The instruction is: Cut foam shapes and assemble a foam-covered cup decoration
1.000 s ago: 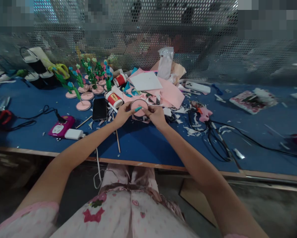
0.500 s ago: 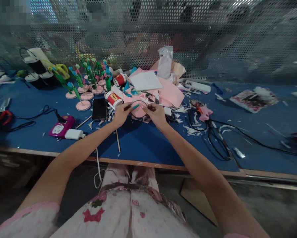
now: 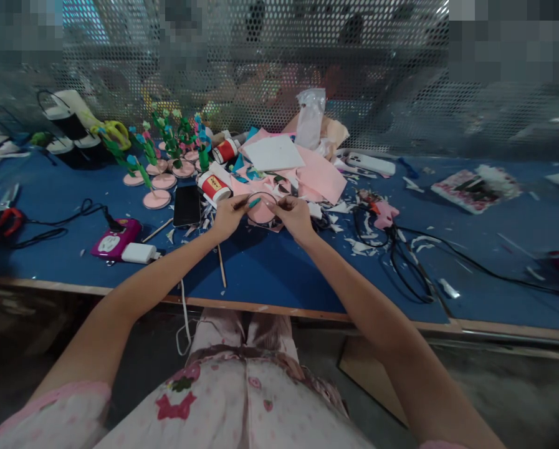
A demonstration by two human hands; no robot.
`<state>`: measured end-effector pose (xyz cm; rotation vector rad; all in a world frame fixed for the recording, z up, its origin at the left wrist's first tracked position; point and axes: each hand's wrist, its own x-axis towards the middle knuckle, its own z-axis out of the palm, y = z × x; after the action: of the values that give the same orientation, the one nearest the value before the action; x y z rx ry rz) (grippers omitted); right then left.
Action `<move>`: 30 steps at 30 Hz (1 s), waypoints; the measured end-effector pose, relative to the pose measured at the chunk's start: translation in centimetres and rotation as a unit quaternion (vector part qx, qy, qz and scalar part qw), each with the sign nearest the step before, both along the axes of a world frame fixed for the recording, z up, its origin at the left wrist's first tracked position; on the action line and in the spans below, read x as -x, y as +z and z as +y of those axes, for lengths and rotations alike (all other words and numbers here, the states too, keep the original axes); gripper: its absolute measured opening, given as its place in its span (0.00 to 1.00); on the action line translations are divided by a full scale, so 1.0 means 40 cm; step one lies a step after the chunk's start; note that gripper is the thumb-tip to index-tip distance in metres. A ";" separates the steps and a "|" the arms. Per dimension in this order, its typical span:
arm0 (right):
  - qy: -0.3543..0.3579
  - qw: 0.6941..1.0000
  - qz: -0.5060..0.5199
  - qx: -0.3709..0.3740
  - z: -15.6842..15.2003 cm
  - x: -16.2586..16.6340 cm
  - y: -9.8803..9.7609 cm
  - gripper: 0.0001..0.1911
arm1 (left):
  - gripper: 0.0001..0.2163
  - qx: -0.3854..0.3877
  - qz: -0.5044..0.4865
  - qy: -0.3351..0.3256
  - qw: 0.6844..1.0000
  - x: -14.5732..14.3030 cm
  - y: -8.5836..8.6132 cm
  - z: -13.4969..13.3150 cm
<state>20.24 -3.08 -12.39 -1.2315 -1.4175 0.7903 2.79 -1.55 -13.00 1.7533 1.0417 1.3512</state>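
Observation:
A round pink disc with a dark rim point(image 3: 262, 215) is held up between my two hands, over the near part of the blue table. My left hand point(image 3: 232, 216) grips its left edge, a teal thumbnail lying across the face. On the opposite edge, my right hand point(image 3: 296, 217) pinches the rim with bent fingers. Just behind the disc lie pink sheets point(image 3: 321, 176) and a white sheet point(image 3: 273, 153). A red-and-white labelled roll point(image 3: 215, 186) rests beside my left hand.
At left rear, several small flower models stand on pink discs point(image 3: 156, 199). A black phone point(image 3: 187, 206), a purple device point(image 3: 116, 239) with cables, scissors point(image 3: 9, 212) and a wooden stick point(image 3: 222, 265) lie to the left. Paper scraps point(image 3: 361, 246) and a looped cable point(image 3: 407, 268) lie right.
The disc has shifted very slightly within my fingers, and my right fingertips have moved a little inward over its edge. Everything else stays where it was.

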 end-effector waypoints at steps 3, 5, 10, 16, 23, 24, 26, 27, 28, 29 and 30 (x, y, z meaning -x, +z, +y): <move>0.002 1.000 -0.002 -0.005 0.001 -0.002 0.000 0.22 | 0.15 0.017 -0.023 -0.005 1.000 -0.003 0.002 -0.004; 0.004 1.000 -0.019 -0.011 0.000 -0.001 0.002 0.23 | 0.16 0.026 -0.029 0.008 0.999 -0.004 0.005 -0.007; 0.024 0.996 -0.065 -0.053 -0.010 0.008 0.010 0.23 | 0.11 0.017 0.028 0.068 0.997 -0.002 0.017 -0.016; 0.035 0.996 -0.070 -0.042 -0.010 0.010 0.009 0.24 | 0.07 -0.001 0.068 0.089 0.994 0.003 0.013 -0.005; 0.020 0.997 0.059 0.044 0.000 0.012 0.009 0.23 | 0.11 0.090 -0.024 0.116 0.989 0.007 0.013 0.010; 0.016 0.994 0.092 0.059 0.002 0.011 0.011 0.23 | 0.10 0.114 -0.053 0.112 0.986 0.009 0.016 0.012; 0.005 0.984 0.159 0.079 0.008 0.006 0.014 0.24 | 0.08 0.151 -0.105 0.097 0.978 0.013 0.020 0.014; -0.003 0.978 0.190 0.081 0.012 0.002 0.015 0.25 | 0.08 0.159 -0.123 0.092 0.975 0.014 0.021 0.016; -0.012 0.973 0.217 0.080 0.016 -0.001 0.016 0.25 | 0.08 0.161 -0.134 0.093 0.973 0.015 0.021 0.016; -0.021 0.968 0.239 0.078 0.019 -0.004 0.017 0.26 | 0.08 0.163 -0.142 0.097 0.972 0.015 0.019 0.017; -0.028 0.964 0.256 0.074 0.022 -0.007 0.017 0.26 | 0.08 0.165 -0.147 0.101 0.970 0.013 0.018 0.016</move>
<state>20.51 -2.21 -11.69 -1.0702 -0.9119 1.0976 2.25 -0.91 -12.29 1.1896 1.2175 1.4123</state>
